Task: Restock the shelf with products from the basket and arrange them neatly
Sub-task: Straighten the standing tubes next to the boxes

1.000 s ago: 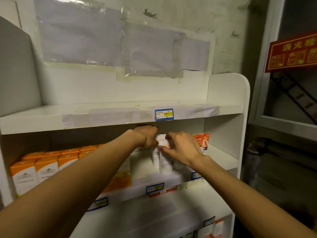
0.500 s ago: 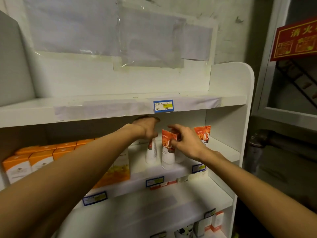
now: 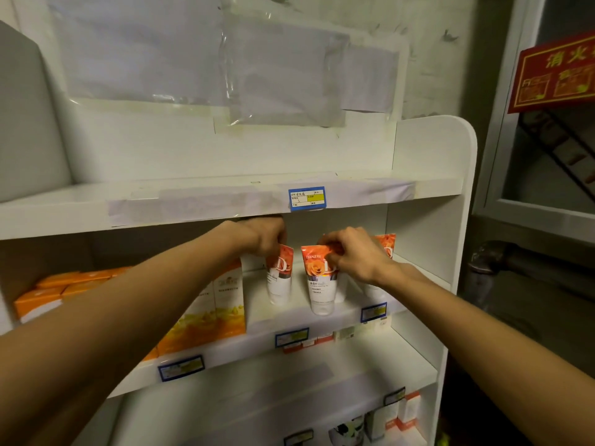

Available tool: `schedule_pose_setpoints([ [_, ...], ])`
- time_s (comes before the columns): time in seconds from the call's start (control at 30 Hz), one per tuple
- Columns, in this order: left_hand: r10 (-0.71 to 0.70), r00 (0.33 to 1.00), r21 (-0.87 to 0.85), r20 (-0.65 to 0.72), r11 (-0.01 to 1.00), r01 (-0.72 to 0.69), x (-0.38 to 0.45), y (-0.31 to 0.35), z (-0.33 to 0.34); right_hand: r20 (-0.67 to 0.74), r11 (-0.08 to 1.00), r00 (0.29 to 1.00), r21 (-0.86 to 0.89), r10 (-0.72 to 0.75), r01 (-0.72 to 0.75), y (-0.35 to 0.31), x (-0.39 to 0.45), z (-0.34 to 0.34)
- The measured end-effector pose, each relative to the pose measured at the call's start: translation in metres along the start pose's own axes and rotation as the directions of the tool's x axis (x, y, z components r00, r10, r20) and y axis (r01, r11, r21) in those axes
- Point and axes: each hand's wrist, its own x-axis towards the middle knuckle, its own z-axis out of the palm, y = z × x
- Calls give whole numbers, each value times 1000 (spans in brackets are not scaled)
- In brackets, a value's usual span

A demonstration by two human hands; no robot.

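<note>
On the middle shelf: both hands on tubes

Under the blue price tag (image 3: 306, 198), the left hand (image 3: 264, 235) pinches one orange-topped tube's (image 3: 279, 278) upper edge; just right, the right hand (image 3: 355, 255) grips another tube (image 3: 319, 286), both upright on the shelf (image 3: 347, 312), right of the orange boxes (image 3: 225, 304)

tubes: orange/white, upright on caps | left tube (image 3: 279, 278) | mid tube (image 3: 320, 284) front | mid shelf (image 3: 338, 313)

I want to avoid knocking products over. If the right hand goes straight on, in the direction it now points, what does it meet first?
The right hand points left while pinching the front tube. Continuing left, it would probably meet the tube held by the left hand first, though depth is unclear.
</note>
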Motion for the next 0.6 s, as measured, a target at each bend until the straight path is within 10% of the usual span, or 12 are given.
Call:
schedule_pose_setpoints([
  [0.6, 71, 993, -163, 98, 985, -55, -8, -13, -3, 68, 992, 997, 119, 37, -45, -8, 24, -1],
])
